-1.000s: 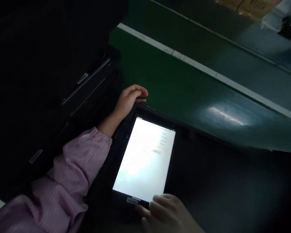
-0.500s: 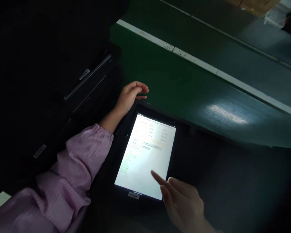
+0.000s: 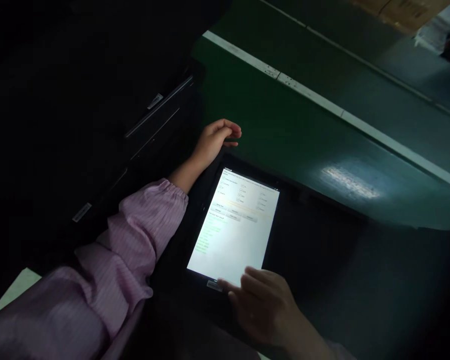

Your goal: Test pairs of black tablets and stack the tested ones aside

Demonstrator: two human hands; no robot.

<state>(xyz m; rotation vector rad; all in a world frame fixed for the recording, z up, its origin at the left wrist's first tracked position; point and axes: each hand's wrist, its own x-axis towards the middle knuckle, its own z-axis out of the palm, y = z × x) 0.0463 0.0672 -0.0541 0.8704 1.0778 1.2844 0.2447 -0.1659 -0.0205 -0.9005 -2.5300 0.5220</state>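
Note:
A tablet (image 3: 232, 240) lies on a dark surface with its screen lit, showing rows of check marks, grey buttons and lines of green text. At its lower edge is my right hand (image 3: 264, 305), index finger stretched to the bottom of the screen beside a small label (image 3: 214, 285). The other fingers are curled and nothing is in them. Whether the fingertip touches the glass I cannot tell. Beyond the tablet's top left corner rests my left hand (image 3: 217, 140), its fingers loosely bent, apart and holding nothing.
Dark flat devices with labels (image 3: 81, 212) stand on the left, hard to make out. Behind is a green surface (image 3: 270, 120) crossed by a white strip (image 3: 303, 92). Cardboard (image 3: 405, 12) shows at the top right. A pale sheet (image 3: 18, 287) sits at lower left.
My right index finger has moved from over the screen's lower right part down to its bottom edge. My left hand keeps its pose. The whole view has shifted slightly.

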